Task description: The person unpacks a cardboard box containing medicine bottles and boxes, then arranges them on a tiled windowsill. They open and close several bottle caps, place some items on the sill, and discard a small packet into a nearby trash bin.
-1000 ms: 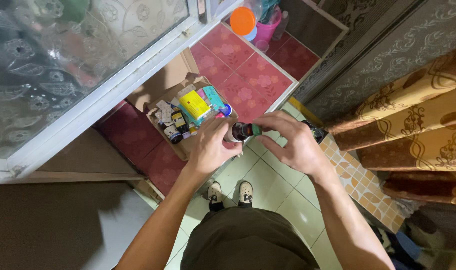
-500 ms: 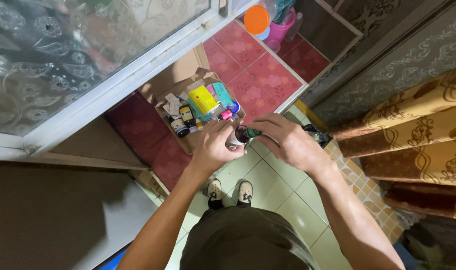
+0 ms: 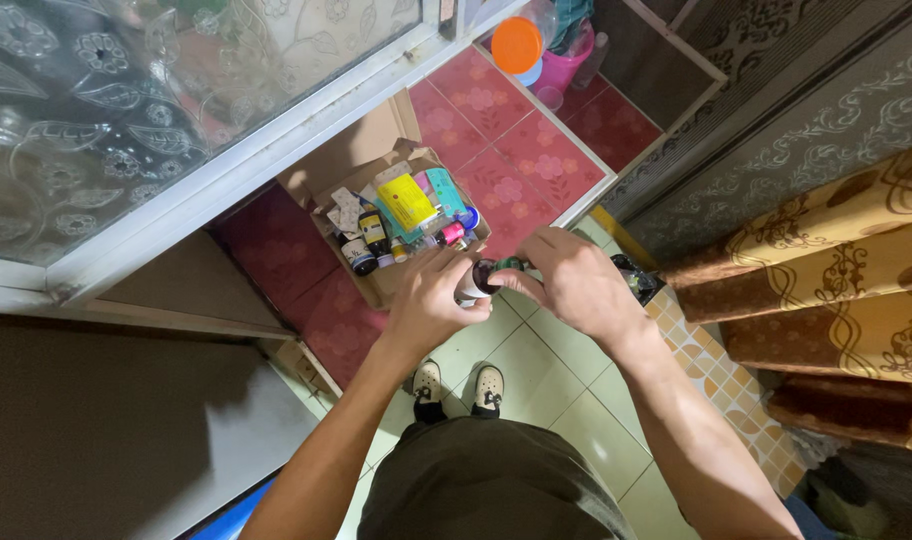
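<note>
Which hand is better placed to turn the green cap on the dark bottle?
Probably the right hand: its fingertips are already at the green cap. The left hand grips the dark bottle by its body and steadies it.

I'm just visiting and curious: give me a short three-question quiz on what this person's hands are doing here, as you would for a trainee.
1. True or false: both hands are on the small dark bottle.
2. Which hand's fingers are at the green cap? A) left hand B) right hand
3. Where does the cardboard box of small bottles and packets stand?

Key:
1. True. The left hand grips the bottle's body and the right hand meets its top.
2. B.
3. On the red tiled ledge under the patterned glass door, just beyond the hands.
</note>
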